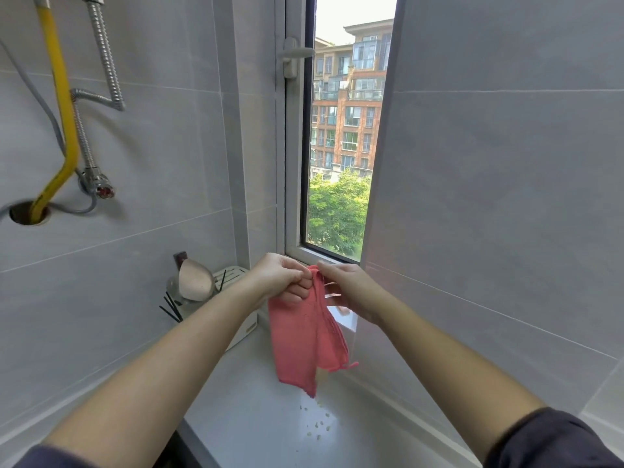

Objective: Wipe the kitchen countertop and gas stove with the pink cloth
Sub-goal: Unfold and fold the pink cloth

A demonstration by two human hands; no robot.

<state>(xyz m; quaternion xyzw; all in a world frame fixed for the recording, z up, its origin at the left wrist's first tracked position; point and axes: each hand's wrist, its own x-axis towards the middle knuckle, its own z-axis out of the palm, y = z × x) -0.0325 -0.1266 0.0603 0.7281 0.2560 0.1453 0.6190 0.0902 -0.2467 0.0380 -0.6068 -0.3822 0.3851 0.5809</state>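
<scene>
The soft pink woven cloth [304, 339] is hanging in the air above the white smooth countertop [256, 420], and I am watching the left hand [280, 278] and the right hand [347, 292] both pinching its top edge, close together. I am worrying that a careless lowering is scattering the small pale grains [319, 423] under it, or knocking the white utensil rack [233, 274] nearby.

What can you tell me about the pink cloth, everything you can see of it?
The pink cloth is a coral-pink, soft, woven-looking rag with stitched edges and a short loose thread at its lower right corner. It hangs limp in loose vertical folds, bunched at the top, where the left hand and right hand pinch it. Its lowest corner dangles over the white countertop, near pale crumbs; contact cannot be told.
</scene>
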